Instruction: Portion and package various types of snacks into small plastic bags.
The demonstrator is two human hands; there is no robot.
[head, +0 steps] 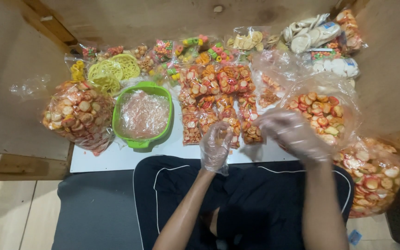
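Both my hands wear thin clear plastic gloves. My left hand (216, 146) hovers over the near end of the rows of small packed snack bags (218, 99) with orange-red round crackers, fingers loosely curled, nothing clearly in it. My right hand (292, 134) is blurred, fingers spread, at the mouth of a large open bag of round crackers (322, 113) on the right. Whether it holds anything is not visible.
A green basket (116, 122) lined with clear plastic stands left of the rows. A big cracker bag (79, 115) lies further left, another (371, 178) at my right knee. Yellow net crackers (112, 71), coloured ring snacks (200, 48) and white crackers (309, 34) line the back. White board (112, 159) underneath.
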